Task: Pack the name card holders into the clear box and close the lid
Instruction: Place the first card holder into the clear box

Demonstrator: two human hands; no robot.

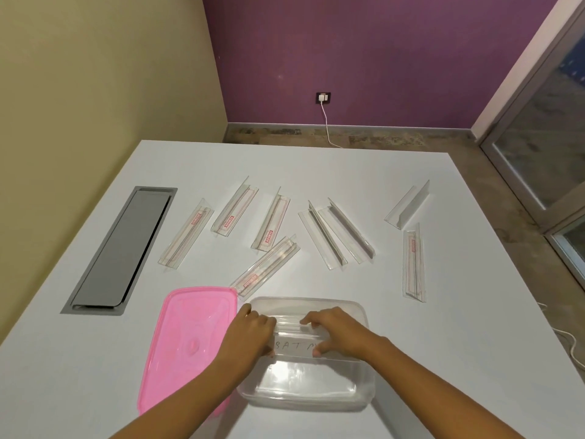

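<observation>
The clear box (351, 399) stands open at the table's near edge. Inside it lies a name card holder (294, 343) with handwritten letters on its card. My left hand (253, 332) grips its left end and my right hand (335, 331) grips its right end, both over the box. The pink lid (186, 340) lies flat just left of the box. Several more clear holders are scattered beyond, among them one at the far left (186, 237), one just behind the box (267, 267) and one at the right (414, 264).
A grey hatch (122, 248) is set into the white table (443, 359) at the left. Beyond the far edge, a charger (323, 98) is plugged into the purple wall. A white cable (569, 340) lies on the floor at the right.
</observation>
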